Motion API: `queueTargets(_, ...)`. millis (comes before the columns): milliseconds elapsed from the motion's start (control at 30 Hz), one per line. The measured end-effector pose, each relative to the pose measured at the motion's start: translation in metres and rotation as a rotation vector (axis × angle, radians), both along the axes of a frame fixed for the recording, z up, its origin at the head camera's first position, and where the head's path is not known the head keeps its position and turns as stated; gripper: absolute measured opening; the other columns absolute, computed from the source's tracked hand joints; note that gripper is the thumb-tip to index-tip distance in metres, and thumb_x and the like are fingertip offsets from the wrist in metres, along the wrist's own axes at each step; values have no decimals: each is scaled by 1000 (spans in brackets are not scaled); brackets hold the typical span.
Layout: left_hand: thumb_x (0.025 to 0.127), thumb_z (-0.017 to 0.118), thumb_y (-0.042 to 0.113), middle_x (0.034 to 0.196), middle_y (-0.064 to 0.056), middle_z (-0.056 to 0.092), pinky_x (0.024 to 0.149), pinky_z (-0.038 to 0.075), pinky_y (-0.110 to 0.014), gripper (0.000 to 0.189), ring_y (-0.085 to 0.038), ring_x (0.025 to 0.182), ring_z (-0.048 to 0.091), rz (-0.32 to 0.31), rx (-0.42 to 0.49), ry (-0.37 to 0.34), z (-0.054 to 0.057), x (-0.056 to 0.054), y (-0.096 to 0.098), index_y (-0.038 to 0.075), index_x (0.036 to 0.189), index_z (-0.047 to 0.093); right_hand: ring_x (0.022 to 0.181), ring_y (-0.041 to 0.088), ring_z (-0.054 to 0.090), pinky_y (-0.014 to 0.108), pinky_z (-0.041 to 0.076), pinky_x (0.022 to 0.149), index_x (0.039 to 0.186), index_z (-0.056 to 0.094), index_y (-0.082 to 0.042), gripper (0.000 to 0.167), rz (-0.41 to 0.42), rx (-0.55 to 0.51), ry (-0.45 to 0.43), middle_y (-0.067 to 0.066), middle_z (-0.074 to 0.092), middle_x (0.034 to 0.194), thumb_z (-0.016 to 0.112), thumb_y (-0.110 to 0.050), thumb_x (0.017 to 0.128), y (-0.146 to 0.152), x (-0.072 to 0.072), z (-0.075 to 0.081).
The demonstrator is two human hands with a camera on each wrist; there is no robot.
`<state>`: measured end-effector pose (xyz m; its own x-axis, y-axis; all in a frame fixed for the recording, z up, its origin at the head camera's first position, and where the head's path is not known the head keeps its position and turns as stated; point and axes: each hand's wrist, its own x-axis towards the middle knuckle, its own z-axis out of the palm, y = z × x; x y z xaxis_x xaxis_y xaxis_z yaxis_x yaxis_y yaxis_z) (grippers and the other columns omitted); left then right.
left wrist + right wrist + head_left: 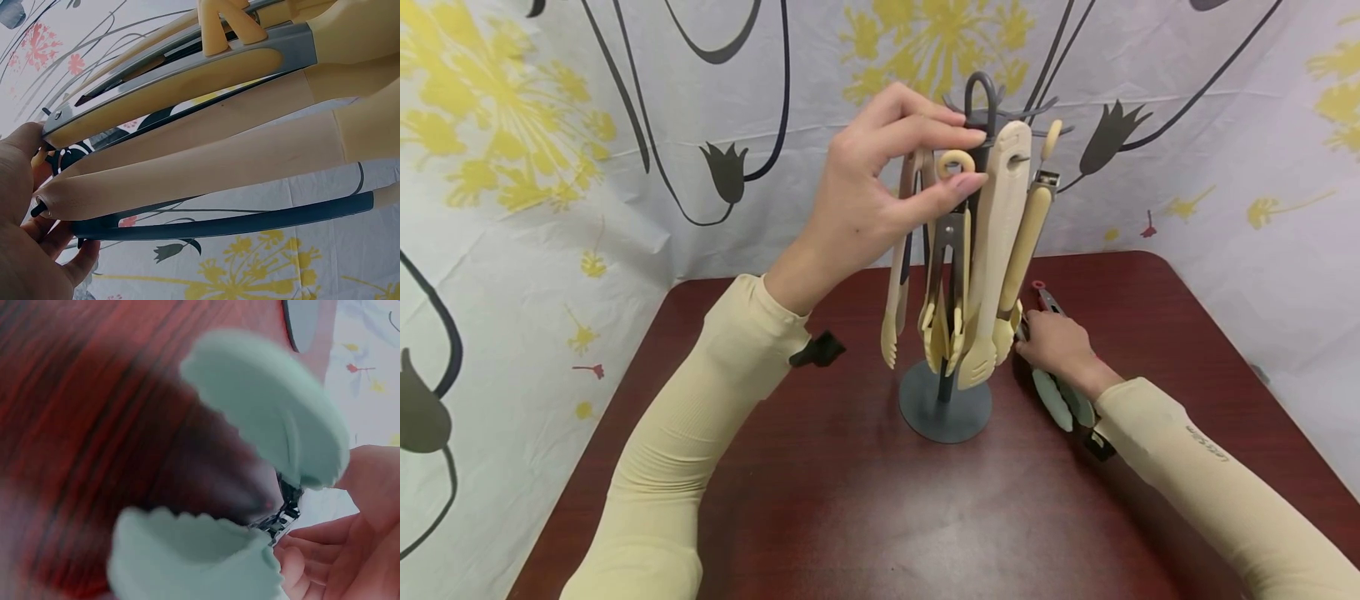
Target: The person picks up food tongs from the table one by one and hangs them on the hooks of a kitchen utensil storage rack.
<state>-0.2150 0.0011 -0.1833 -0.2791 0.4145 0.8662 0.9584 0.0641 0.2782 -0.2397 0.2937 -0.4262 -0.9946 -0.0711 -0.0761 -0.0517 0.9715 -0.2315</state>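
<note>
A dark grey rotating-style utensil stand point(946, 417) rises from the table with several tongs hung from its hooks. My left hand point(880, 179) holds the top of the stand, thumb in front and fingers behind a yellow ring pull. Beige-handled tongs point(1000, 217) with pale yellow heads hang right beside my thumb; in the left wrist view, blue-handled tongs point(237, 228) hang at the fingertips. Low at the right, my right hand point(1060, 346) grips another pair of tongs point(1054, 400) with pale green scalloped heads. Those heads point(269, 406) stand spread apart in the right wrist view.
The dark red wooden table point(850, 500) carries the stand near its middle. Behind it hangs a white cloth point(647, 167) printed with yellow flowers and grey stems. Bare hooks point(1037, 108) stick out at the top of the stand.
</note>
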Motion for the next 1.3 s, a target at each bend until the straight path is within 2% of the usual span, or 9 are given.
queueTargets(167,85,78,16,107,-15,64,77,42,-23,22,-17,97,58,-2,5,-3,0,0,0,5,104,77,64,28,62,36,44,48,123,57,4,48,-16,-47,-25,16,67,82,64,-29,90,-1,4,7)
queueTargets(300,85,78,16,107,-15,65,78,42,-24,22,-17,98,58,-3,9,-2,0,0,1,5,104,77,70,31,62,37,43,49,137,51,2,58,-19,-69,11,20,68,91,63,-29,89,-1,6,16)
queueTargets(500,84,78,16,107,-15,64,78,43,-24,22,-17,97,58,-1,12,4,0,0,2,5,104,77,67,32,58,42,43,52,143,46,2,63,-11,-119,86,25,67,94,63,-27,89,3,9,31)
queueTargets(633,85,78,16,107,-15,64,80,44,-24,22,-17,96,58,-2,10,9,-1,0,2,5,104,77,92,42,67,54,51,71,144,46,1,64,-13,-182,144,29,67,115,65,-27,91,6,10,39)
queueTargets(800,85,77,17,107,-15,64,84,45,-25,22,-18,102,59,3,5,19,-1,-1,1,5,104,76,109,41,65,57,49,86,148,42,-2,64,-28,-297,194,26,62,131,66,-26,93,7,13,50)
queueTargets(1000,85,77,18,107,-15,63,88,45,-26,23,-19,104,59,14,-4,32,-1,-1,1,6,104,76,95,38,64,48,47,77,149,43,-7,64,-31,-364,290,23,57,139,68,-28,93,5,21,61)
queueTargets(1133,85,78,18,107,-15,63,89,46,-26,23,-19,109,59,16,-3,39,-1,-1,1,6,104,76,102,40,63,49,46,79,149,44,-9,63,-23,-437,378,24,59,137,69,-26,93,3,28,71)
queueTargets(1233,84,78,18,106,-15,63,89,46,-26,23,-20,109,59,15,1,41,-1,-1,2,5,104,76,107,35,66,32,50,78,150,44,-14,63,-15,-500,440,21,62,132,69,-26,93,1,32,79)
queueTargets(1300,84,78,18,106,-16,63,89,45,-26,23,-20,108,59,16,1,43,-1,-1,2,5,104,76,100,23,69,17,48,72,150,43,-19,63,-17,-541,468,17,64,129,69,-26,93,0,35,84)
